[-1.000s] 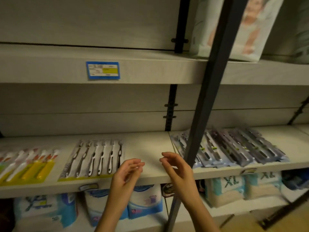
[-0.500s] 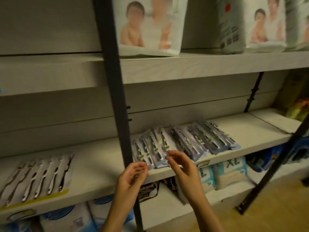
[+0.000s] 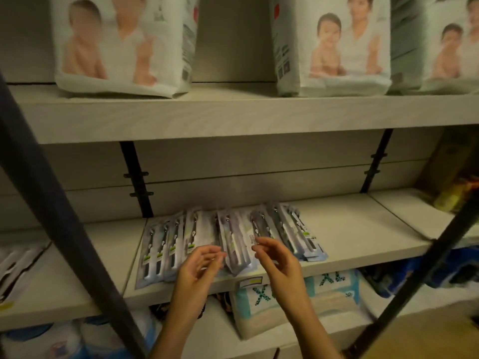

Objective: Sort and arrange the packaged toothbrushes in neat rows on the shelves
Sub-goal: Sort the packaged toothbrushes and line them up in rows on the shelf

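Several grey-and-silver toothbrush packs (image 3: 233, 237) lie fanned and overlapping on the middle shelf (image 3: 363, 237). My left hand (image 3: 199, 265) hovers over the near ends of the centre packs, fingers loosely curled and holding nothing. My right hand (image 3: 274, 257) hangs just right of it, over the packs, its fingertips close to a pack's lower edge; I cannot tell whether they touch it. At the far left edge, another toothbrush pack (image 3: 15, 268) lies flat on the same shelf level.
Dark slanted metal posts cross the left (image 3: 51, 203) and right (image 3: 427, 268) of the view. Large diaper bags (image 3: 124, 45) stand on the upper shelf (image 3: 233, 117). Soft XL packs (image 3: 293, 301) fill the lower shelf. Yellow goods (image 3: 453, 193) sit at the far right.
The view has swung right, so the fanned packs now sit centred. Both hands have moved forward from the shelf's front edge to over the packs.
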The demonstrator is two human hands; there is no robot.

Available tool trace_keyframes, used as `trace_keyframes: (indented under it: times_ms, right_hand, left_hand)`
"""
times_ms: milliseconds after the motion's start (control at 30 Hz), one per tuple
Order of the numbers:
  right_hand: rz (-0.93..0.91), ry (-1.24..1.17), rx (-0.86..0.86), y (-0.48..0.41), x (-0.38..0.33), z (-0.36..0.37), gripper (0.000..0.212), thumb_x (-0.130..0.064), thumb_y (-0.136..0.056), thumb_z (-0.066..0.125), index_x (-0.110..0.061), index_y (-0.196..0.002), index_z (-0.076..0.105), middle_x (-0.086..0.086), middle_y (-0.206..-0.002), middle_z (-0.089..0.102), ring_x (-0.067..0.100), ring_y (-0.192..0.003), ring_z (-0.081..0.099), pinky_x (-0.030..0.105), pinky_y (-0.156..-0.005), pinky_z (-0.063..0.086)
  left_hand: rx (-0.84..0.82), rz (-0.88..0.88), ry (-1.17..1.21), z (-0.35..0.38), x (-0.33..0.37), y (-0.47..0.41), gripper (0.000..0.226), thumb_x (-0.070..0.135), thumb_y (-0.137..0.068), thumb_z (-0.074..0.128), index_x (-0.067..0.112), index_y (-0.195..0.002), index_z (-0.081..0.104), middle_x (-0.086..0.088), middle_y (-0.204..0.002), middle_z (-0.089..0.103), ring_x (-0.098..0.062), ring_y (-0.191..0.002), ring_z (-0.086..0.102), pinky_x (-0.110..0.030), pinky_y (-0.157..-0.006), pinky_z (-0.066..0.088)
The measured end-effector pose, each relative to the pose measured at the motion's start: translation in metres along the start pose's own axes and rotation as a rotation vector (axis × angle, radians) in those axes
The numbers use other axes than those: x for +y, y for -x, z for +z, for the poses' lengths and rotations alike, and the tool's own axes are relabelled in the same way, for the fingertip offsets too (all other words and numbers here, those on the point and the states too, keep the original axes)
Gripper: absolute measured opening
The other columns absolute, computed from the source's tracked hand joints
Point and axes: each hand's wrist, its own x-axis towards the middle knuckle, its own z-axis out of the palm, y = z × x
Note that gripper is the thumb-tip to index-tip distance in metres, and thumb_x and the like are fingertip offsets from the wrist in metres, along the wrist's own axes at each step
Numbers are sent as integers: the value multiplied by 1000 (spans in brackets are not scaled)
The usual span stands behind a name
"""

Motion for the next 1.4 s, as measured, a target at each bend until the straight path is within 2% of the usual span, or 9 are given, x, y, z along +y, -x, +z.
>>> trace_keyframes:
  times_ms: [133,333,500,667,733,833,967,1133,1400]
  right_hand:
    - [27,-9,26,-8,17,-43,16,-17,-89,61,-26,-102,66,-6,-95,70,9,-92,64,23,-79,53]
    - [36,12,73,-44,31,-126,13,-14,-88,60,-20,-99,66,-3,-94,69,9,-89,65,25,-79,55]
    - [56,83,-44,-77,45,-207,13,-17,-89,60,-26,-96,66,-14,-95,69,2,-90,64,17,-76,52]
    - [72,153,-51,-109,51,-283,15,-15,-90,58,-26,-94,66,-10,-94,69,6,-89,64,25,-80,53]
    - [80,154,-73,-116,51,-294,15,-14,-91,55,-25,-95,66,-10,-92,69,6,-86,64,22,-77,53]
    - [72,139,-167,-120,51,-298,16,-13,-91,56,-24,-92,67,-11,-88,69,4,-83,64,15,-71,51]
    - [71,131,-221,-126,52,-301,16,-14,-91,57,-26,-92,67,-17,-89,68,2,-84,63,14,-74,51]
    - [76,142,-254,-134,51,-306,17,-15,-91,56,-28,-90,67,-14,-89,69,3,-85,63,18,-75,52]
    - [81,137,-286,-145,52,-310,17,-15,-91,55,-28,-92,65,-10,-93,68,6,-88,63,16,-74,51]
  left_hand:
    - [-25,-21,3,47,-15,-13,7,9,-86,59,14,-89,63,-5,-88,71,-15,-80,67,-15,-67,52]
    - [-61,-105,-53,130,-34,-28,7,13,-85,63,19,-88,64,-3,-89,70,-19,-87,66,-23,-74,49]
    - [72,-175,-55,218,-50,-38,9,12,-85,63,20,-89,63,-1,-90,69,-17,-88,65,-23,-76,50]
    - [161,-243,-125,296,-62,-45,14,7,-87,61,21,-87,60,-4,-100,66,-8,-89,61,-9,-67,48]
    - [200,-260,-246,313,-68,-52,15,8,-88,58,16,-101,61,-8,-112,64,-10,-95,61,-6,-70,46]
    - [276,-239,-536,326,-78,-65,37,15,-92,53,9,-129,50,-7,-133,52,-17,-121,50,-6,-85,39]
    - [245,-249,-979,329,-88,-82,50,30,-95,45,11,-140,33,-4,-143,39,-18,-134,32,-28,-111,29]
    - [206,-263,-1348,328,-100,-90,55,38,-95,41,9,-140,29,-6,-144,37,-19,-132,33,-30,-111,30]
    - [242,-348,-1423,330,-101,-109,46,34,-93,47,11,-131,35,-9,-136,45,-22,-129,37,-34,-107,31]
